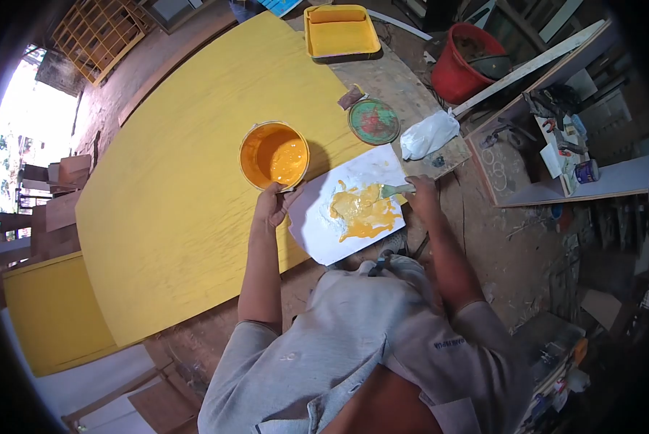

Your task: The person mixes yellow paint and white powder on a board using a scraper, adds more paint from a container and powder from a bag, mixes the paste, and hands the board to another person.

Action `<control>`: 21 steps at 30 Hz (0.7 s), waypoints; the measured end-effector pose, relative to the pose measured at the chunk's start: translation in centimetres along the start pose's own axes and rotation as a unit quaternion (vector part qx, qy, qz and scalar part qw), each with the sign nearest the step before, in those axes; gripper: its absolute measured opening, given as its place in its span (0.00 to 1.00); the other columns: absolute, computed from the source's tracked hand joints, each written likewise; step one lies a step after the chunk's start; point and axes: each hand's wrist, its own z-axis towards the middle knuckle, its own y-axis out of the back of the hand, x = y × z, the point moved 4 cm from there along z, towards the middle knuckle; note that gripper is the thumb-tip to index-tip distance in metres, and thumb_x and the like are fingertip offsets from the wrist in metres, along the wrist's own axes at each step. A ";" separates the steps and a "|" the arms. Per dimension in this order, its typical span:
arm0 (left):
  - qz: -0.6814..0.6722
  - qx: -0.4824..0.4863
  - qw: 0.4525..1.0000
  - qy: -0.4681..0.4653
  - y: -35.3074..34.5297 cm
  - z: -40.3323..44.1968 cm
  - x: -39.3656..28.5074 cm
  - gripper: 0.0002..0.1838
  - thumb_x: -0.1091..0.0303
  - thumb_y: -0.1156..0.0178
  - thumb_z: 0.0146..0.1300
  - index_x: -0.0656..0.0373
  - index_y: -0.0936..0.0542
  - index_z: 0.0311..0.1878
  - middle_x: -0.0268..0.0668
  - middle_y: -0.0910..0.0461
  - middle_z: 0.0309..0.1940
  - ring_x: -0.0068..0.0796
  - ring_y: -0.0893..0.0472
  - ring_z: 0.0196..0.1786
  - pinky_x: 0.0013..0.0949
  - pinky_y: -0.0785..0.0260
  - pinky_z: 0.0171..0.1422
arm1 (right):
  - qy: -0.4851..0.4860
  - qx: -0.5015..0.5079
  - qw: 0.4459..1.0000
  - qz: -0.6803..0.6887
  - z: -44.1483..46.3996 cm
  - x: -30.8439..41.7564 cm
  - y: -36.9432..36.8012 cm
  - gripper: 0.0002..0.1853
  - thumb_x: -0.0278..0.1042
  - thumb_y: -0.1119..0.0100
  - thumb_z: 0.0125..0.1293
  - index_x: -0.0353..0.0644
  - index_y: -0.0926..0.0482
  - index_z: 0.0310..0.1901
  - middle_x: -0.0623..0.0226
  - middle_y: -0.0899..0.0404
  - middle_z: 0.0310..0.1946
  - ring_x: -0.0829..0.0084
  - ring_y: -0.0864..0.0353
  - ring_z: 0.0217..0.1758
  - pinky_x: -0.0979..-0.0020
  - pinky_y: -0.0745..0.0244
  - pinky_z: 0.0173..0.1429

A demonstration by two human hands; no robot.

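A bucket of orange-yellow paint (255,155) stands on a large yellow-painted panel (172,166). At its near rim is my left hand (270,206), fingers curled against the bucket's edge and close to a white board (313,242). Yellow paste (364,213) is spread over white powder or filler on that board. My right hand (424,195) is closed around a paint-smeared putty knife (393,190), its blade at the paste's upper right edge. A round green and red lid (373,121) lies beyond the board, beside a small brown block (350,98).
A yellow paint tray (342,43) sits at the panel's far end. To the right are a white plastic bag (429,135), a red bucket (454,83) and a wooden cabinet frame (509,173) holding tools. Another yellow panel (57,311) is at the lower left.
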 end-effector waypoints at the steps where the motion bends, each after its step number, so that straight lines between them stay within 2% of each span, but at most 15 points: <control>1: -0.010 0.002 1.000 -0.016 0.4 -0.1 0.5 0.24 0.75 0.54 0.78 0.81 0.34 0.71 0.65 0.23 0.67 0.57 0.16 0.66 0.50 0.14 0.71 | -0.001 0.021 1.000 -0.017 -0.1 0.6 0.4 0.21 0.34 0.20 0.59 0.41 0.12 0.55 0.49 0.15 0.53 0.45 0.17 0.59 0.52 0.21 0.64; 3: -0.013 -0.014 0.999 -0.045 1.2 -0.4 1.4 0.25 0.80 0.52 0.74 0.82 0.35 0.72 0.64 0.23 0.67 0.57 0.16 0.67 0.50 0.15 0.73 | -0.005 0.062 0.997 -0.053 -0.5 1.9 1.4 0.20 0.34 0.20 0.58 0.41 0.12 0.52 0.48 0.14 0.52 0.46 0.15 0.57 0.53 0.20 0.62; 6: 0.041 -0.016 0.996 -0.072 0.1 -1.4 2.0 0.26 0.84 0.51 0.71 0.81 0.34 0.72 0.61 0.22 0.67 0.54 0.16 0.68 0.51 0.17 0.75 | -0.116 0.168 0.979 0.027 -1.7 4.8 3.1 0.20 0.33 0.23 0.59 0.41 0.15 0.53 0.51 0.12 0.47 0.45 0.13 0.56 0.50 0.18 0.59; 7: 0.054 -0.014 0.995 -0.082 0.1 -1.3 2.4 0.26 0.85 0.49 0.69 0.79 0.32 0.71 0.56 0.20 0.66 0.50 0.15 0.66 0.51 0.16 0.71 | -0.112 0.163 0.979 0.043 -2.1 4.7 2.5 0.19 0.33 0.23 0.60 0.40 0.16 0.51 0.50 0.12 0.46 0.45 0.12 0.54 0.50 0.18 0.57; 9: 0.083 -0.010 0.993 -0.080 0.1 -1.3 3.2 0.26 0.84 0.48 0.69 0.74 0.30 0.71 0.52 0.19 0.65 0.46 0.13 0.63 0.50 0.16 0.68 | -0.107 0.153 0.980 0.075 -3.3 4.8 1.3 0.17 0.33 0.25 0.60 0.39 0.19 0.49 0.48 0.12 0.45 0.43 0.11 0.51 0.50 0.18 0.54; 13: 0.166 -0.016 0.983 -0.080 0.0 -0.9 4.4 0.27 0.81 0.46 0.70 0.65 0.29 0.72 0.45 0.17 0.60 0.41 0.13 0.59 0.45 0.15 0.62 | -0.101 0.149 0.982 0.048 -4.9 6.8 0.4 0.19 0.28 0.31 0.63 0.36 0.27 0.52 0.41 0.13 0.48 0.39 0.13 0.55 0.47 0.19 0.59; 16: 0.201 -0.007 0.973 -0.112 -0.8 -1.4 5.3 0.30 0.79 0.47 0.71 0.60 0.33 0.77 0.43 0.19 0.61 0.40 0.14 0.59 0.43 0.16 0.64 | -0.112 0.138 0.980 0.088 -6.0 7.2 0.1 0.20 0.27 0.31 0.63 0.36 0.28 0.54 0.40 0.14 0.49 0.36 0.14 0.57 0.45 0.20 0.60; 19: 0.243 0.040 0.950 -0.189 -1.4 -1.0 6.0 0.39 0.80 0.50 0.72 0.56 0.45 0.85 0.44 0.23 0.67 0.39 0.15 0.62 0.43 0.17 0.64 | -0.113 0.118 0.983 0.087 -6.8 8.0 0.8 0.22 0.27 0.31 0.63 0.37 0.29 0.56 0.39 0.14 0.49 0.35 0.15 0.58 0.43 0.21 0.62; 21: 0.288 0.050 0.934 -0.204 -1.3 -0.7 6.1 0.49 0.85 0.52 0.68 0.57 0.61 0.88 0.48 0.34 0.77 0.40 0.26 0.74 0.39 0.25 0.72 | -0.120 0.122 0.982 0.081 -7.1 8.4 1.1 0.23 0.29 0.31 0.64 0.38 0.29 0.57 0.38 0.14 0.50 0.35 0.15 0.58 0.43 0.20 0.62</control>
